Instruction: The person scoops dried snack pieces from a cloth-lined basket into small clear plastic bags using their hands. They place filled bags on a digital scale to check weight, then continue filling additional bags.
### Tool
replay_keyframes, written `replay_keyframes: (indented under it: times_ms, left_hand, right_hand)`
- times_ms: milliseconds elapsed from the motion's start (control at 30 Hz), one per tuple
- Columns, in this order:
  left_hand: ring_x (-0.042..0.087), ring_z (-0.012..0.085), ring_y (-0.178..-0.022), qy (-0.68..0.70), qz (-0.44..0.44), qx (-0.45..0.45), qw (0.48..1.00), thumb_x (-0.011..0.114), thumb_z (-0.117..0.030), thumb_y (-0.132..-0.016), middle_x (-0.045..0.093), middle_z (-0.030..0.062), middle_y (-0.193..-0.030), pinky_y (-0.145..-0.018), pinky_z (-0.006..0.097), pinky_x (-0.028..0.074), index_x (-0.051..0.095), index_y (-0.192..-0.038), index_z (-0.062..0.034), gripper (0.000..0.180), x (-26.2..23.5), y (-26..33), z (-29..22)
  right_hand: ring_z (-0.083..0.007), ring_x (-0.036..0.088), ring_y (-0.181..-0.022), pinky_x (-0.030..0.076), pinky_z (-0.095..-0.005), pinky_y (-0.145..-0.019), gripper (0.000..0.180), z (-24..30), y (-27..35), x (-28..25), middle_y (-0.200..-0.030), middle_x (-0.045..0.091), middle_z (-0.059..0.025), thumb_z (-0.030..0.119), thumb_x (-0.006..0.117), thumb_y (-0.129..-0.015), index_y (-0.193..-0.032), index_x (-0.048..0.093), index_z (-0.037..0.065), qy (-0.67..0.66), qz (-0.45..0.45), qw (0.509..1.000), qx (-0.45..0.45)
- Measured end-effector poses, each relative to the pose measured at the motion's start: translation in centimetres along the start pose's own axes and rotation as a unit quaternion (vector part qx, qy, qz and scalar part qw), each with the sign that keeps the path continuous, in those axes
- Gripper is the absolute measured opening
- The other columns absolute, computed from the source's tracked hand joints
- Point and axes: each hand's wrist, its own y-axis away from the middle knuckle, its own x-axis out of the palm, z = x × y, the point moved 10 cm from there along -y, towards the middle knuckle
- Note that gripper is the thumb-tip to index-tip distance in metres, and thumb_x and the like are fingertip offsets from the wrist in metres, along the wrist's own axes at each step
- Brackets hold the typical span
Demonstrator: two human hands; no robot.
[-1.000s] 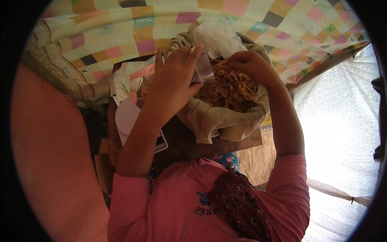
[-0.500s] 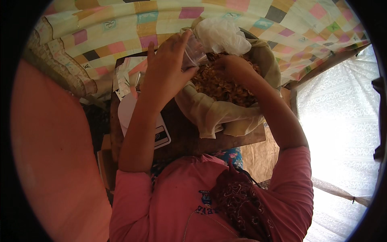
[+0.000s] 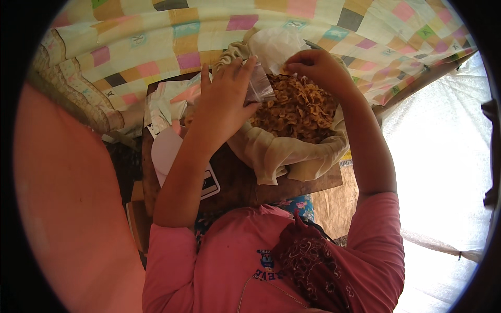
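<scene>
My left hand [image 3: 222, 101] grips a small clear plastic bag [image 3: 260, 86] at the left side of a cloth-lined basin. Thin brown fried chips [image 3: 302, 112] fill the basin, whose beige cloth lining [image 3: 271, 148] hangs over the near rim. Above the chips, toward the far side, my right hand [image 3: 326, 73] is closed in a pinch. A small yellowish chip [image 3: 285, 69] shows at its fingertips. Behind the chips, a crumpled white plastic bag [image 3: 276, 47] sits at the far edge of the basin.
Left of the basin, a white kitchen scale [image 3: 210, 187] lies partly under my left forearm on the dark wooden table [image 3: 240, 182]. Plastic packaging [image 3: 159, 109] is heaped at the table's far left. A checkered curtain [image 3: 209, 31] hangs behind; a pink surface [image 3: 68, 198] stands at left.
My right hand has lifted out of the chips and moved up, now pinching a chip. My left hand has shifted slightly nearer and right with the clear bag.
</scene>
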Motion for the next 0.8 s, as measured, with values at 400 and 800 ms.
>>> replay_keyframes:
  times_ms: [400,800]
  left_hand:
    - [0.051,0.0317,-0.134,0.019,-0.027,-0.029,0.999,0.083,-0.021,-0.078,0.053,0.0121,-0.143,-0.115,0.063,0.029,0.038,-0.152,-0.0171,0.086,-0.6,-0.1,1.4]
    - [0.049,0.0311,-0.136,0.001,0.007,-0.018,1.0,0.083,-0.022,-0.078,0.052,0.0135,-0.145,-0.117,0.062,0.027,0.037,-0.153,-0.0143,0.088,0.7,-0.2,0.6]
  right_hand:
    - [-0.0324,0.07,-0.091,0.054,-0.041,-0.083,0.025,-6.1,-1.5,5.7,-0.091,0.074,-0.0132,0.019,0.071,-0.085,-0.109,0.077,0.016,0.407,0.032,0.913,-0.018]
    - [-0.0176,0.071,-0.075,0.055,-0.0325,-0.068,0.021,-4.1,-1.9,0.2,-0.083,0.073,-0.0085,0.019,0.077,-0.083,-0.095,0.075,0.003,0.122,0.018,0.992,-0.001]
